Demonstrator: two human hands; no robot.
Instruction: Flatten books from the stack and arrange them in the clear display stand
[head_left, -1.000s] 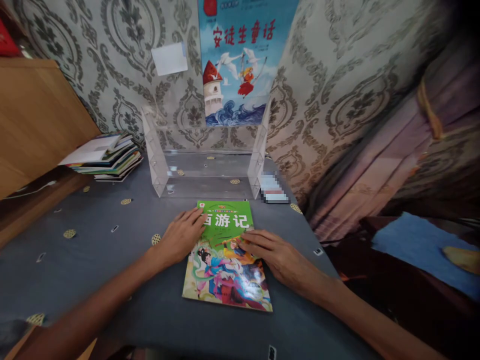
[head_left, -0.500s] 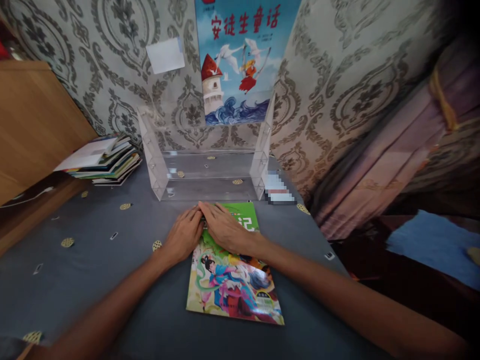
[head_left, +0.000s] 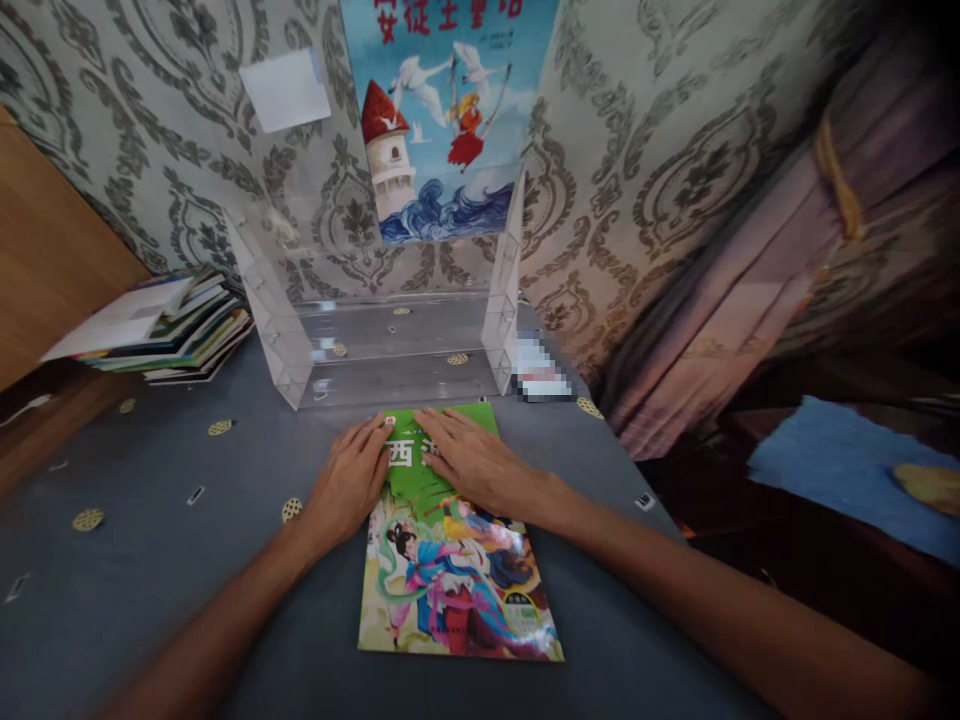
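A picture book with a green top and colourful painted figures lies closed on the dark grey tablecloth. My left hand rests at its upper left edge, fingers stretched forward, partly on the cover and partly on the cloth. Across the upper right of the cover lies my right hand, flat, with its fingers pointing to the far left. Part of the white title is hidden under it. Neither hand grips anything. Beyond the book stands a clear acrylic rack with stepped shelves.
A blue poster-like book cover shows upright behind the rack, against patterned wallpaper. Left stands a stack of books and papers. Near the table's right edge is a blurred-out item; a purple curtain hangs beyond.
My hands have moved apart: the right has slid right across the cover, uncovering more of the title, while the left stays at the left edge. The view has shifted somewhat.
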